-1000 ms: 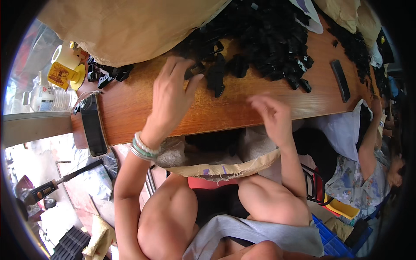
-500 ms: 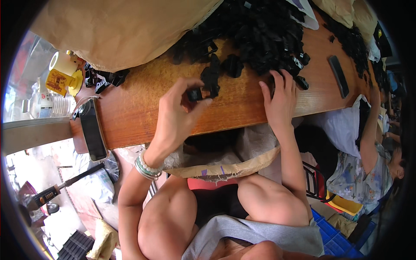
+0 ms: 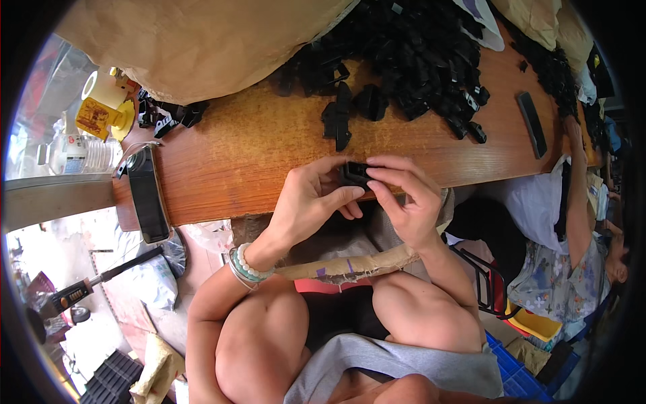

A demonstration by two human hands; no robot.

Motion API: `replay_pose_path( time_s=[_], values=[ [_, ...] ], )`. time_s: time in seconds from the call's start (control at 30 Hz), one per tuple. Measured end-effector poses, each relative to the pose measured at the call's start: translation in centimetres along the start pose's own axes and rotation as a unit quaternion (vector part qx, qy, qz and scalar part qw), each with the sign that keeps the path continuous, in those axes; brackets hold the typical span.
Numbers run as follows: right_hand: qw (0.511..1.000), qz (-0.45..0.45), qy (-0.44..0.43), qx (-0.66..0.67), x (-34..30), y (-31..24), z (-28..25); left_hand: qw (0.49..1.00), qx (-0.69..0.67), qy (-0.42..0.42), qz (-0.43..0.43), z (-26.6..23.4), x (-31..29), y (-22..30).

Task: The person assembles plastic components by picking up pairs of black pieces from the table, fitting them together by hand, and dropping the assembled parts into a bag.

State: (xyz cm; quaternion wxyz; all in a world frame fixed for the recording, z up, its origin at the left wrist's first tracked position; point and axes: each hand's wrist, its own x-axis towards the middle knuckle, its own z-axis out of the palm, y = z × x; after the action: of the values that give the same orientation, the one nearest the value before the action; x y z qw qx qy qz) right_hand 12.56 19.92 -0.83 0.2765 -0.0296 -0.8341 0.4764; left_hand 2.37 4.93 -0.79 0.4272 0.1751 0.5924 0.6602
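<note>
1 small black boxy plastic part (image 3: 354, 175), I see, pinched btwn fingertips, bare left hand (image 3: 303, 202) & bare right hand (image 3: 414, 205), nr edge of brown wooden table (image 3: 225, 158); 1 big black plastic-parts heap (image 3: 417, 60) beyond.

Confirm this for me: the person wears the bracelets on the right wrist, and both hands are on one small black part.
One thing is wrong: the head view shows the bracelets on the left wrist, not the right. The rest stands: the left hand and the right hand are both on one small black part.
</note>
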Motion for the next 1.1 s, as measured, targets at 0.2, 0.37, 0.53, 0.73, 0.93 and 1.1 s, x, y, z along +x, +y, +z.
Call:
replay_pose_path(
  time_s=[0.2,0.37,0.53,0.73,0.93,1.1],
  values=[
    [0.998,0.029,0.007,0.060,-0.3,0.1,0.8,0.999,0.002,0.002,0.040,0.4,-0.5,-0.1],
    [0.982,0.140,-0.048,0.118,-1.0,0.3,0.4,0.983,0.114,0.042,0.138,1.2,-1.2,0.0],
    [0.970,0.119,-0.165,0.133,0.4,1.1,-2.0,0.978,0.130,0.083,0.139,-0.6,0.4,-0.7],
    [0.973,0.217,-0.019,-0.074,3.2,4.0,-3.8,0.884,0.397,0.194,0.152,-3.1,5.8,0.5],
    [0.927,0.073,0.010,-0.367,4.0,5.7,-3.5,0.930,0.316,0.173,0.077,-4.1,6.1,1.7],
    [0.976,0.092,0.121,-0.155,1.9,5.0,-3.4,0.968,0.127,0.215,0.000,-3.9,2.8,2.0]
  ],
)
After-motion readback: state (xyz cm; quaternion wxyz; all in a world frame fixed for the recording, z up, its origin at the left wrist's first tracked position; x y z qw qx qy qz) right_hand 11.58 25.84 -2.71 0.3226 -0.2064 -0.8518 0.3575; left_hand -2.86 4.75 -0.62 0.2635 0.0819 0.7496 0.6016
